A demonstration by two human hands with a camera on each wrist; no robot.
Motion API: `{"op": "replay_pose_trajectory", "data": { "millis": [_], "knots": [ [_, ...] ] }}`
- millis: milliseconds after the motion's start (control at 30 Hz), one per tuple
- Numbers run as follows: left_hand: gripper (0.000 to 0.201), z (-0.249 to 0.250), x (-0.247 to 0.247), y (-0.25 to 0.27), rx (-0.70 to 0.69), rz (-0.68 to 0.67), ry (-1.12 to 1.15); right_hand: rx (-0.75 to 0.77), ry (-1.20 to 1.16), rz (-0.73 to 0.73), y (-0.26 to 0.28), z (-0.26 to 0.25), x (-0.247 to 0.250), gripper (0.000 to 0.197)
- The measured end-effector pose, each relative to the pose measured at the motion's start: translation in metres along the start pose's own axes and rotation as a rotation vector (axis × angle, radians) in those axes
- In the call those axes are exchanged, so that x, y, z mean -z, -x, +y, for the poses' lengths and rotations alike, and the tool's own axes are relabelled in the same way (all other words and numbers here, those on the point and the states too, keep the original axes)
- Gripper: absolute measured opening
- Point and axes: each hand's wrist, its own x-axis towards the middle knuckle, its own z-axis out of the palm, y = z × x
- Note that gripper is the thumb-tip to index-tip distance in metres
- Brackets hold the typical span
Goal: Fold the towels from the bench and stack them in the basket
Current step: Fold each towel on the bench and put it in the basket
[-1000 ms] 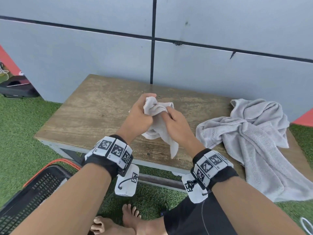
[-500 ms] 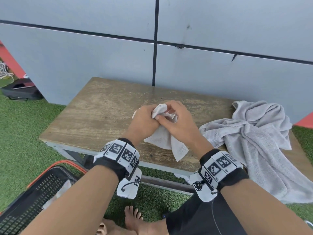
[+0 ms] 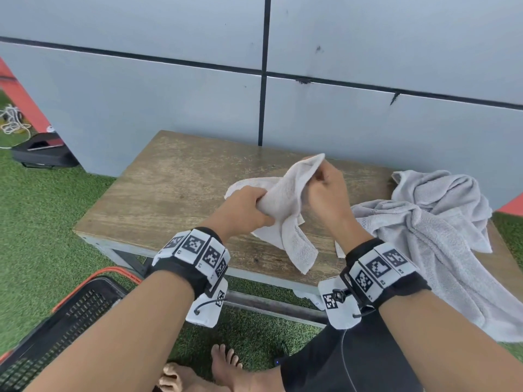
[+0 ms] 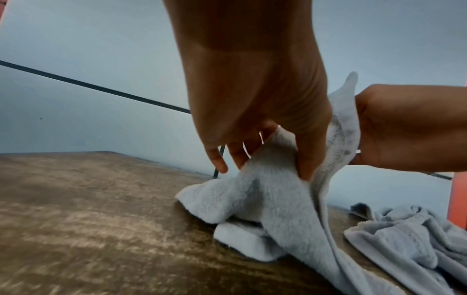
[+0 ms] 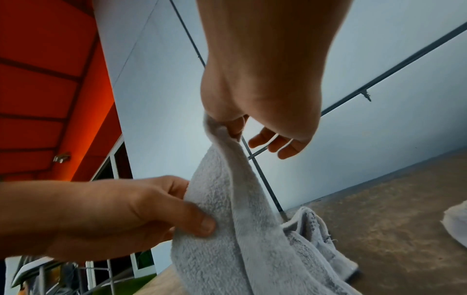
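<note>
A small white towel (image 3: 285, 205) is bunched over the middle of the wooden bench (image 3: 169, 193). My left hand (image 3: 249, 205) grips its lower bunched part between thumb and fingers, as the left wrist view shows (image 4: 275, 151). My right hand (image 3: 325, 190) pinches a corner and lifts it upward; in the right wrist view the pinch (image 5: 227, 127) holds the towel (image 5: 227, 209) with the other fingers spread loose. The towel's lower ends trail on the bench. A black basket with an orange rim (image 3: 85, 292) stands on the grass at lower left.
A larger grey towel (image 3: 441, 236) lies crumpled on the bench's right end and hangs over its front edge. A grey panelled wall (image 3: 198, 94) rises right behind the bench. My bare feet (image 3: 223, 366) rest on green turf below. A black case (image 3: 42, 154) sits far left.
My hands, close together on the bunched towel before, have parted. The right hand has raised a corner up and away, stretching the towel out from the left hand's grip.
</note>
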Motion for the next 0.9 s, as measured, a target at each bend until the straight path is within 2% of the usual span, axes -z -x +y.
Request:
{"op": "replay_pose_trajectory", "data": {
  "millis": [67, 133, 233, 267, 367, 433, 500, 567, 733, 833, 900],
  "knots": [
    [0.026, -0.003, 0.0, 0.0, 0.019, 0.1, -0.063, -0.066, 0.04, -0.003, 0.0, 0.002, 0.002, 0.028],
    [0.026, -0.002, 0.002, 0.0, 0.001, 0.161, -0.081, -0.119, 0.01, 0.055, 0.001, 0.009, -0.001, 0.037],
    [0.026, 0.004, 0.002, 0.004, -0.019, 0.133, -0.033, -0.025, -0.031, 0.205, 0.007, 0.014, -0.006, 0.047],
    [0.029, 0.007, 0.002, 0.004, -0.039, 0.13, -0.006, 0.056, 0.006, 0.174, 0.011, 0.012, -0.007, 0.048],
    [0.03, 0.011, 0.004, 0.003, -0.167, 0.183, 0.032, 0.274, 0.224, -0.091, 0.017, 0.002, -0.014, 0.046],
    [0.021, 0.012, 0.007, 0.001, -0.213, 0.199, 0.021, 0.298, 0.423, -0.205, 0.013, 0.001, -0.019, 0.039],
    [0.02, 0.01, 0.014, 0.001, -0.22, 0.237, -0.009, 0.277, 0.555, -0.216, 0.008, 0.001, -0.02, 0.021],
    [0.025, 0.007, 0.022, 0.002, -0.227, 0.263, -0.066, 0.316, 0.585, -0.145, 0.003, 0.001, -0.017, 0.009],
    [0.036, -0.021, 0.045, 0.003, -0.115, 0.193, -0.284, 0.496, 0.572, 0.104, -0.01, -0.015, 0.007, 0.016],
    [0.044, -0.04, 0.065, 0.008, 0.002, 0.213, -0.352, 0.464, 0.518, 0.28, -0.024, -0.016, 0.027, 0.018],
    [0.044, -0.05, 0.079, 0.011, 0.091, 0.216, -0.391, 0.372, 0.475, 0.397, -0.034, -0.011, 0.039, 0.021]
  ]
}}
